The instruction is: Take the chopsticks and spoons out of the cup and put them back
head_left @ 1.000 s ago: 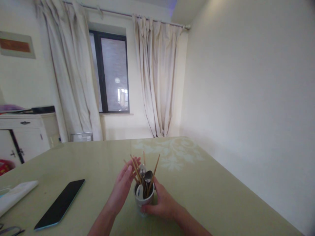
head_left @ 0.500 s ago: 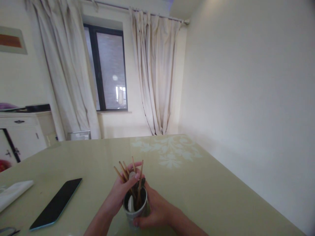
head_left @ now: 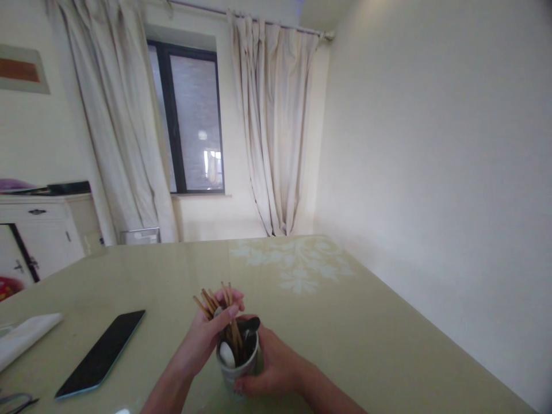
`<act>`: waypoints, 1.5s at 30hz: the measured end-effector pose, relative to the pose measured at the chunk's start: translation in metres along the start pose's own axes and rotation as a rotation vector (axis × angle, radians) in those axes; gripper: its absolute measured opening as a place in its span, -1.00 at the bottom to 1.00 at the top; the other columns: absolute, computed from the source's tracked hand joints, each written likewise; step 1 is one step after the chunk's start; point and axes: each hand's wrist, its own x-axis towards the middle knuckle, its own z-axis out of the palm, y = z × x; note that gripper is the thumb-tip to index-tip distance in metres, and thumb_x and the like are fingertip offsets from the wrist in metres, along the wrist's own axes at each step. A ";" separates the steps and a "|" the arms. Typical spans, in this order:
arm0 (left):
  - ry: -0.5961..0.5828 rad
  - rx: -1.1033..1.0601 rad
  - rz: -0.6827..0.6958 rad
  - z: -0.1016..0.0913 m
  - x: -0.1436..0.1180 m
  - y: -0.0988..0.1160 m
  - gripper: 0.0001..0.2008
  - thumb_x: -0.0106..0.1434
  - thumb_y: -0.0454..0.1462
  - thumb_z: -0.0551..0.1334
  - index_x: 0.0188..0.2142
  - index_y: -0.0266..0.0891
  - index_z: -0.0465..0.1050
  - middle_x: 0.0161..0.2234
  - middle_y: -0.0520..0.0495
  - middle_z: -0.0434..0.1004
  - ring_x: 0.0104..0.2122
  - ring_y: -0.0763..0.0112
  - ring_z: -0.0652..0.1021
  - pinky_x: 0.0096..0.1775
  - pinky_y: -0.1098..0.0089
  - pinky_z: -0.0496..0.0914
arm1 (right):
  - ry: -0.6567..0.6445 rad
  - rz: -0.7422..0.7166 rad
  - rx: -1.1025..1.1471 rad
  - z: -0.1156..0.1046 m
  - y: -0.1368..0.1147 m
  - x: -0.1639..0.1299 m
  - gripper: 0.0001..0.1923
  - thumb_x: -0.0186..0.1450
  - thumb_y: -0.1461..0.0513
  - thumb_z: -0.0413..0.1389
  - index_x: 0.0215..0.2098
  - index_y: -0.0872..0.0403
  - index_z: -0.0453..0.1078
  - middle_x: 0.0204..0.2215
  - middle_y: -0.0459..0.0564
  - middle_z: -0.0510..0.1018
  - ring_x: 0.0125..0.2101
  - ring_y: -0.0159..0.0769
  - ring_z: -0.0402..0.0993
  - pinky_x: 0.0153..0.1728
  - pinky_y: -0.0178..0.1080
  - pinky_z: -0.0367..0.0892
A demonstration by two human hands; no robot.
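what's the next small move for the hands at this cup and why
Probably a gentle upward pull on the chopsticks with the left hand, while the right hand steadies the cup. The left hand curls around the bunched sticks, the right hand grips the cup's side, and the dark spoon leans away to the right, so it seems less likely to snag.

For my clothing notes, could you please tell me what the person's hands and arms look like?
The left hand and right hand are ungloved, with no ring or watch visible; no sleeve shows on the left forearm or right forearm.
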 end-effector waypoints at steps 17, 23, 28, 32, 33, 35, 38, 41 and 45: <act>0.006 0.322 0.187 0.017 0.014 0.048 -0.46 0.33 0.26 0.24 -0.46 -0.12 0.38 -0.29 -0.08 0.65 -0.16 0.21 0.54 -0.11 0.34 0.42 | 0.031 0.044 0.029 -0.001 0.000 -0.001 -0.06 0.09 0.01 0.51 0.33 -0.01 0.25 0.15 0.12 0.56 0.12 0.04 0.51 0.18 -0.01 0.34; 0.102 0.081 0.266 0.033 0.022 0.075 -0.46 0.23 0.22 0.39 -0.44 -0.16 0.37 -0.38 0.00 0.60 -0.25 0.34 0.56 -0.17 0.41 0.43 | 0.057 0.010 0.026 -0.005 0.002 -0.002 -0.08 0.11 0.07 0.50 0.35 -0.02 0.25 0.17 0.15 0.57 0.13 0.07 0.51 0.20 0.05 0.34; 0.146 -0.011 0.304 0.041 0.023 0.084 -0.47 0.16 0.19 0.47 -0.38 -0.18 0.41 -0.48 0.10 0.48 -0.42 0.42 0.54 -0.28 0.42 0.46 | 0.058 -0.010 0.048 -0.007 0.006 0.000 -0.09 0.13 0.06 0.50 0.35 -0.07 0.25 0.17 0.10 0.56 0.15 0.07 0.50 0.22 0.08 0.32; 0.157 -0.066 0.403 0.044 0.020 0.098 -0.53 0.24 0.15 0.44 -0.37 -0.16 0.39 -0.58 0.20 0.24 -0.54 0.51 0.40 -0.38 0.48 0.43 | 0.085 0.020 0.046 -0.008 0.009 -0.002 -0.05 0.09 0.05 0.53 0.35 -0.07 0.26 0.14 0.10 0.57 0.13 0.06 0.51 0.21 0.07 0.34; 0.163 -0.090 0.422 0.044 0.019 0.105 -0.54 0.26 0.13 0.44 -0.37 -0.15 0.38 -0.58 0.21 0.20 -0.56 0.54 0.36 -0.40 0.49 0.42 | 0.095 0.026 0.038 -0.007 0.011 -0.003 -0.07 0.09 0.06 0.53 0.33 -0.08 0.28 0.14 0.09 0.57 0.13 0.05 0.51 0.21 0.07 0.34; 0.168 -0.129 0.465 0.044 0.015 0.121 -0.57 0.29 0.09 0.42 -0.36 -0.14 0.36 -0.57 0.22 0.16 -0.60 0.57 0.26 -0.44 0.51 0.39 | 0.112 0.019 0.024 -0.007 0.014 -0.005 -0.08 0.09 0.08 0.53 0.32 -0.09 0.29 0.15 0.09 0.55 0.15 0.05 0.50 0.23 0.09 0.31; 0.193 -0.162 0.562 0.041 0.008 0.145 -0.61 0.38 0.03 0.36 -0.37 -0.15 0.34 -0.57 0.22 0.11 -0.62 0.59 0.14 -0.52 0.56 0.31 | 0.126 0.021 0.033 -0.007 0.020 -0.006 -0.01 0.06 0.10 0.54 0.37 -0.05 0.24 0.17 0.14 0.54 0.17 0.06 0.49 0.27 0.12 0.27; 0.272 -0.143 0.658 0.034 0.002 0.158 -0.64 0.49 -0.01 0.25 -0.37 -0.15 0.33 -0.60 0.22 0.06 -0.65 0.59 0.06 -0.60 0.59 0.17 | 0.136 0.051 0.044 -0.009 0.025 -0.006 0.01 0.05 0.10 0.54 0.37 -0.02 0.23 0.16 0.17 0.56 0.15 0.08 0.51 0.26 0.13 0.28; 0.393 -0.084 0.625 0.017 0.006 0.145 -0.60 0.36 -0.17 0.40 -0.45 -0.15 0.21 -0.63 0.27 0.07 -0.69 0.63 0.04 -0.67 0.58 0.05 | 0.155 0.058 0.038 -0.012 0.030 -0.006 0.01 0.04 0.12 0.55 0.37 -0.02 0.24 0.16 0.19 0.56 0.16 0.10 0.50 0.27 0.15 0.26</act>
